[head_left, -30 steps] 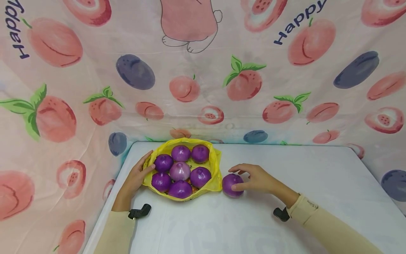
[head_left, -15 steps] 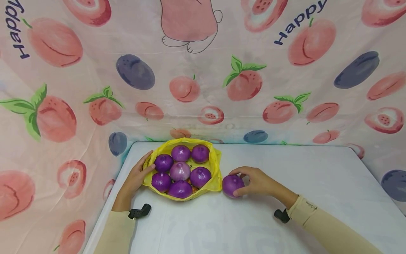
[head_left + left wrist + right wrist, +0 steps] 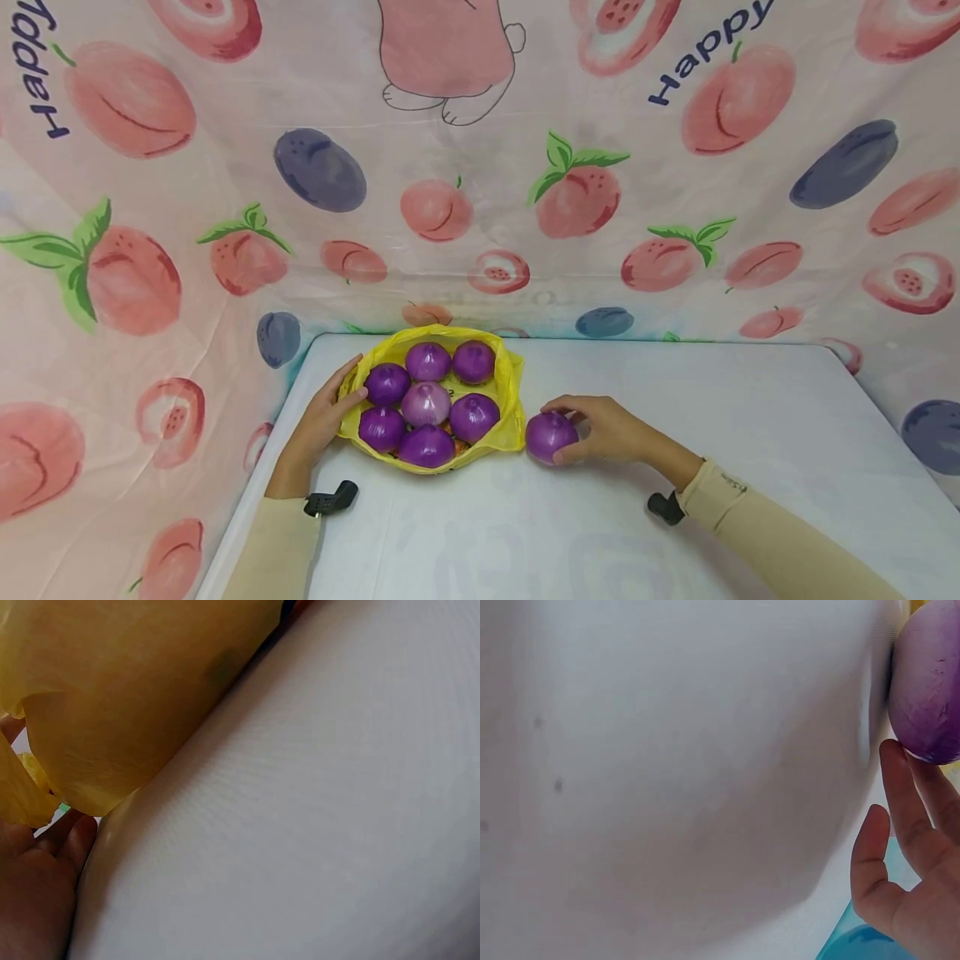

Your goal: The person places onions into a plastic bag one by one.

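A yellow plastic bag (image 3: 512, 392) stands with its mouth spread wide at the left of the table, several purple onions (image 3: 426, 405) inside it. At its left side my left hand (image 3: 324, 417) grips the rim, thumb over the edge and fingers outside. A single purple onion (image 3: 550, 438) sits on the table just right of the bag. My right hand (image 3: 603, 429) holds this onion from the right between thumb and fingers. The right wrist view shows fingertips against the onion's skin (image 3: 930, 690). The bag's yellow wall (image 3: 150, 697) fills the upper left of the left wrist view.
The white table (image 3: 720, 400) runs back to a wall covered with a fruit-printed cloth (image 3: 510, 167). More of that cloth (image 3: 172, 358) hangs along the left side. Dark wrist devices (image 3: 332, 499) are worn at both cuffs.
My right hand's fingers have closed in on the lone onion, and the hand has lowered slightly. The left hand and the bag stay put.
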Demonstrator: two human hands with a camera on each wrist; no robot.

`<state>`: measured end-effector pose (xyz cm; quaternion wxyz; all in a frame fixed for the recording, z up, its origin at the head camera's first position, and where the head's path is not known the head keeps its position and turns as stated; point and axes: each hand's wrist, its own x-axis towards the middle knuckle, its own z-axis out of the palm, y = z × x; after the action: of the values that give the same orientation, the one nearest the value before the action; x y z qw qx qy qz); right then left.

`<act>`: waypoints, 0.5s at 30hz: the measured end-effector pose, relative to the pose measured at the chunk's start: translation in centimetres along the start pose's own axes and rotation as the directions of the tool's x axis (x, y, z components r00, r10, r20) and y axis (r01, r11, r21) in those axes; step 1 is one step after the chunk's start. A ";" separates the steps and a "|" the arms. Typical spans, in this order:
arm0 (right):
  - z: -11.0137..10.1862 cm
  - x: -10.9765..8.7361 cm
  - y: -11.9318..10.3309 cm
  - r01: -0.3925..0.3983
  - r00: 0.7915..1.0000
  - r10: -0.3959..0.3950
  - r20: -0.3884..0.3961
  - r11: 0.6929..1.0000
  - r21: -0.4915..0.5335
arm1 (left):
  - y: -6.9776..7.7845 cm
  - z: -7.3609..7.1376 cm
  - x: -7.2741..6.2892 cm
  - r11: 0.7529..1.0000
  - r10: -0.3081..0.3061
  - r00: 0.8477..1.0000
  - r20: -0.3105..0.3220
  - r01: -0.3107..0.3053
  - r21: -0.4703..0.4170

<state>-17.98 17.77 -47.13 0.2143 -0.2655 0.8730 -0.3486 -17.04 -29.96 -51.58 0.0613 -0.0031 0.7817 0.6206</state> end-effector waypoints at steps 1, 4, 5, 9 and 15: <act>0.0 0.0 0.0 -0.002 1.000 0.002 0.001 1.000 0.001 | 0.0 0.0 0.0 1.000 -0.001 1.000 0.000 0.001 0.004; -0.2 0.0 0.0 -0.005 1.000 0.005 -0.001 1.000 0.004 | 0.0 0.0 0.0 1.000 -0.004 1.000 0.001 0.004 0.008; -0.2 0.0 0.0 -0.004 1.000 0.004 -0.004 1.000 0.006 | -0.1 0.0 0.0 1.000 -0.005 1.000 0.002 0.005 0.007; -0.7 0.0 -0.2 -0.001 1.000 0.002 -0.029 1.000 0.021 | -0.1 0.0 0.1 1.000 -0.002 1.000 0.003 0.002 0.008; -1.5 0.2 -1.1 0.016 0.998 -0.013 -0.061 0.999 0.046 | -0.1 0.0 0.1 1.000 -0.003 1.000 0.002 0.003 0.010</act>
<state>-18.65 17.68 -45.42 0.1912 -0.2557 0.8688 -0.3785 -17.11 -29.97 -51.66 0.0629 -0.0032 0.7847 0.6167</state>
